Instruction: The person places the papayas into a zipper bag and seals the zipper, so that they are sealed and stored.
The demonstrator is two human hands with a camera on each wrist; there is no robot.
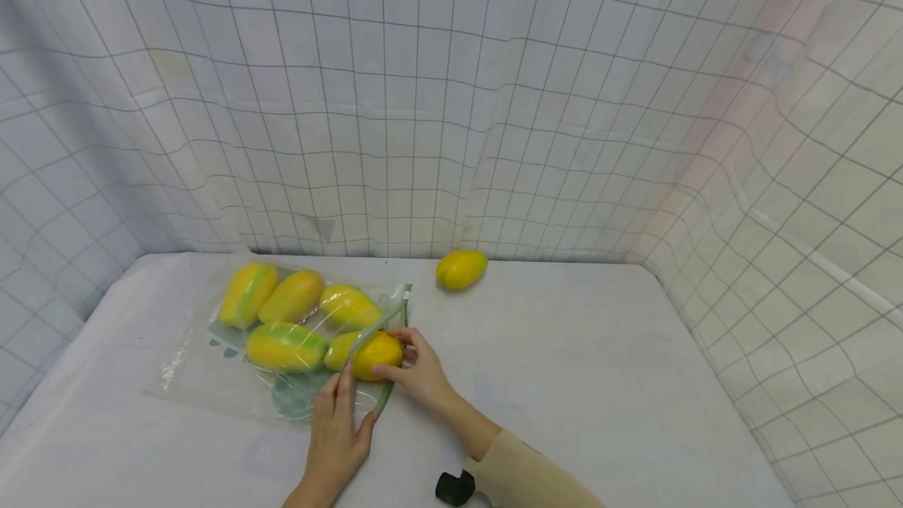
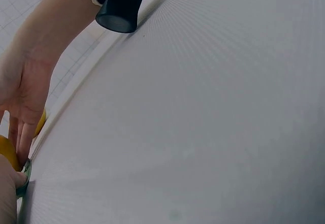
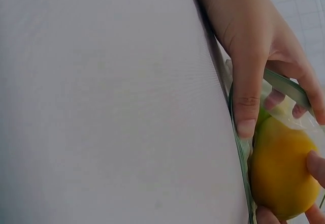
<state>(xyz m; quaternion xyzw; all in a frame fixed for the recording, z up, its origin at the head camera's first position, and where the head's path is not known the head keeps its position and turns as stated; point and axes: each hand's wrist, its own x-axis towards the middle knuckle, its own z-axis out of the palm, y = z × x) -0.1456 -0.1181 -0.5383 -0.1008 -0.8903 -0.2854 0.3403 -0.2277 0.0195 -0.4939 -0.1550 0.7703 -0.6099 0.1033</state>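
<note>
A clear zip bag point(image 1: 204, 379) with a green-edged mouth lies on the left of the table, its mouth facing right. Several yellow-green mangoes lie inside, one point(image 1: 285, 347) near its middle. My right hand point(image 1: 426, 376) grips a yellow mango point(image 1: 378, 356) between thumb and fingers right at the bag's mouth, partly inside it. My left hand point(image 1: 335, 433) holds the mouth apart. In the right wrist view its thumb presses the lower green strip point(image 3: 242, 165) while its fingers hold up the upper strip point(image 3: 287, 87). A single mango point(image 1: 462, 269) lies outside the bag near the back edge.
A white cloth point(image 1: 578, 367) covers the table. White gridded curtains point(image 1: 451, 139) hang behind it and along both sides. The black wrist camera point(image 1: 455, 488) sits on my right forearm, close to the table's front.
</note>
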